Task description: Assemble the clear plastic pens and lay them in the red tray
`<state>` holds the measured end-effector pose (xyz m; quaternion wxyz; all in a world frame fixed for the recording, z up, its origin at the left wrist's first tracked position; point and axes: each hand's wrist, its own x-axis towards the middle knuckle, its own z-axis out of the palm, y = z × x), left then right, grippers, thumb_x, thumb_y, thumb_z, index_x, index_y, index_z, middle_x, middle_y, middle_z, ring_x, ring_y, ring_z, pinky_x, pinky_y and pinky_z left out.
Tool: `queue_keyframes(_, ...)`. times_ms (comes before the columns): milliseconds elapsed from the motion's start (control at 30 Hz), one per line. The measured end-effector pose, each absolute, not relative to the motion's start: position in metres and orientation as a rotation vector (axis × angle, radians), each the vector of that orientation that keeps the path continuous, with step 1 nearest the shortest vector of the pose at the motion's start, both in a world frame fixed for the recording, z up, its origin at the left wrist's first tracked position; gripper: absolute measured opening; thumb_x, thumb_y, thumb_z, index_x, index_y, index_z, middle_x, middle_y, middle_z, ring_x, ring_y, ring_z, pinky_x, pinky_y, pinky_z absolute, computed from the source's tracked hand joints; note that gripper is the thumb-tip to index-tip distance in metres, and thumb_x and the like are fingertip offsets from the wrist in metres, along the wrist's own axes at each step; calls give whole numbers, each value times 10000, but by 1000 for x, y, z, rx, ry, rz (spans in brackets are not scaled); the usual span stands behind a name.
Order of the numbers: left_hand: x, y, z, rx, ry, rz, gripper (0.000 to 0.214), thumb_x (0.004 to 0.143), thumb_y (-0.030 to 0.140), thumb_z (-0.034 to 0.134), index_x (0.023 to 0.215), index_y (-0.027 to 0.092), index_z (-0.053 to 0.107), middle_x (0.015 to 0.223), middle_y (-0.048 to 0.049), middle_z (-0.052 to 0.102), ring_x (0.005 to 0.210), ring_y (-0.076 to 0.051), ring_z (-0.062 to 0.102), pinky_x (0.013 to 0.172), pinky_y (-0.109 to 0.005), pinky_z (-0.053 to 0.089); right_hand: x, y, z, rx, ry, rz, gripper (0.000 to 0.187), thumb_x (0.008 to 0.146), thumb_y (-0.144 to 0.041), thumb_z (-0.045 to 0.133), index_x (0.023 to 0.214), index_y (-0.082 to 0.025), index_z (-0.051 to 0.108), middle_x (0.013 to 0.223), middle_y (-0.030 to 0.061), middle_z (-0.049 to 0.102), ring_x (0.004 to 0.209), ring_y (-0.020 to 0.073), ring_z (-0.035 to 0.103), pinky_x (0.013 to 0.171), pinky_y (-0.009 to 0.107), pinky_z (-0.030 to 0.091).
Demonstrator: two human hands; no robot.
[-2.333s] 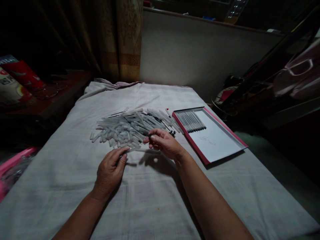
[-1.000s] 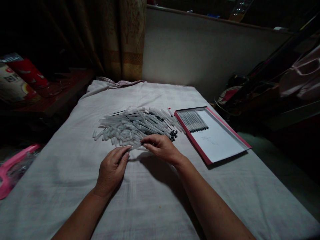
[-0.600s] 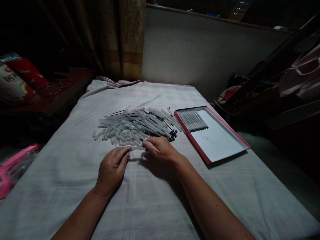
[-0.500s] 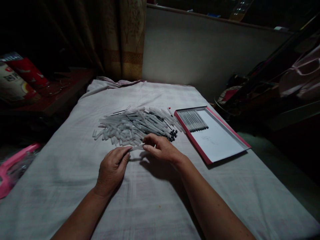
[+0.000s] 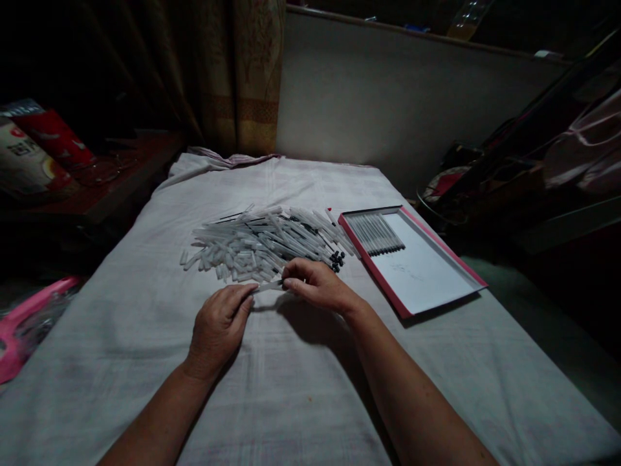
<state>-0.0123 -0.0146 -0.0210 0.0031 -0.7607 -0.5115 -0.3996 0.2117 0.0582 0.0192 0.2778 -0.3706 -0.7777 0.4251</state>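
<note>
A loose heap of clear pens point(image 5: 264, 244) lies on a table under a pale cloth point(image 5: 272, 388). My left hand point(image 5: 217, 327) rests palm down in front of the heap, fingers close together, fingertips on one end of a single clear pen point(image 5: 269, 285). My right hand point(image 5: 317, 285) pinches the other end of that pen between thumb and fingers. A shallow red-edged box point(image 5: 412, 262) lies to the right, with a row of pens point(image 5: 376, 234) laid side by side at its far end.
A wall and a patterned curtain point(image 5: 242, 77) stand behind the table. A dark wooden shelf with red packaging point(image 5: 39, 145) is at the left, a pink object point(image 5: 24, 323) below it. Bags and clutter point(image 5: 533, 162) fill the right side.
My right hand came down from just above the heap to the near edge of it and closed on the single pen. My left hand has hardly moved.
</note>
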Motion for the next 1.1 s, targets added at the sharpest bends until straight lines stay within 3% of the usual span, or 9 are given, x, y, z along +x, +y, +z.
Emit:
queue_keyframes(67,-12,-15,-21,-2381,-1597,-1251,215,974,252,532,1114,204,687,988,-56,760,892,-194,709,823,-312,559,212,58,19,-1021,-2097,1119,129,893,-251,566,858,-173,662,792,10,680,741,142,605,710,252,442)
queue_keyframes(233,-12,-16,-20,-2384,-1600,-1246,217,978,259,524,1117,207,682,1012,-58,760,908,-194,710,833,-313,561,213,57,20,-999,-2101,1134,148,857,-248,622,964,-161,676,835,11,691,768,144,617,714,242,446)
queue_keyframes(300,-12,-16,-21,-2390,-1605,-1233,220,979,266,521,1118,212,682,1010,-58,760,907,-196,712,832,-319,562,212,57,21,-1017,-2130,1109,110,873,-231,599,893,-158,679,804,10,688,749,137,614,704,237,432)
queue_keyframes(400,-12,-16,-21,-2393,-1616,-1224,223,978,268,519,1122,217,682,1000,-59,761,902,-200,713,826,-328,563,212,55,23,-1084,-2175,1063,218,938,-286,542,825,-160,680,746,8,676,709,131,604,671,237,409)
queue_keyframes(567,-13,-15,-21,-2400,-1619,-1217,228,982,266,514,1133,220,679,1015,-61,761,918,-207,711,827,-339,555,211,54,25,-1061,-2208,1044,141,885,-248,614,985,-176,683,846,4,696,778,144,621,698,236,419)
queue_keyframes(667,-11,-17,-20,-2422,-1592,-1180,232,985,269,511,1138,214,676,1016,-67,760,911,-214,708,811,-347,542,212,49,25,-1105,-2235,977,122,907,-239,587,873,-176,685,779,-1,683,723,135,602,673,235,397)
queue_keyframes(800,-5,-22,-19,-2500,-1526,-1079,242,988,284,508,1155,213,668,1005,-72,756,907,-226,699,791,-362,517,223,31,21,-1242,-2245,880,298,965,-312,519,742,-172,659,675,8,645,639,134,562,621,243,366)
queue_keyframes(1000,4,-24,-18,-2630,-1421,-1023,244,996,311,496,1126,212,677,972,-67,754,853,-209,697,754,-348,500,247,2,6,-1208,-2161,937,148,911,-271,570,973,-182,670,811,16,700,727,146,613,685,238,423)
queue_keyframes(1100,5,-23,-17,-2681,-1368,-982,243,1002,312,490,1120,210,676,969,-67,757,848,-200,697,758,-342,498,249,-2,0,-1209,-2155,877,197,941,-271,514,858,-186,671,771,22,685,706,149,602,673,239,420)
